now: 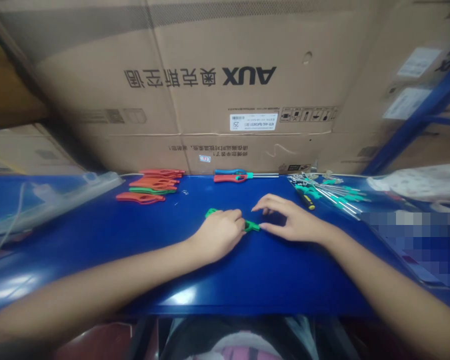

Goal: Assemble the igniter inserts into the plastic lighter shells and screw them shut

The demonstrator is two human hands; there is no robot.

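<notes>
My left hand [219,232] lies curled over a small green plastic handle piece [252,226] on the blue table [135,240], fingers closed on it. A green end of the piece shows past my knuckles and another by my fingertips. My right hand [290,220] rests just to its right, its thumb tip touching the green piece's right end and the other fingers spread and slightly arched above the table.
A stack of red and green plastic handles [152,186] lies at the back left. A blue-and-red tool [234,175] lies at the back centre. Several metal rods with green parts and a yellow-and-black screwdriver [322,190] lie at the back right. Cardboard boxes [225,80] rise behind.
</notes>
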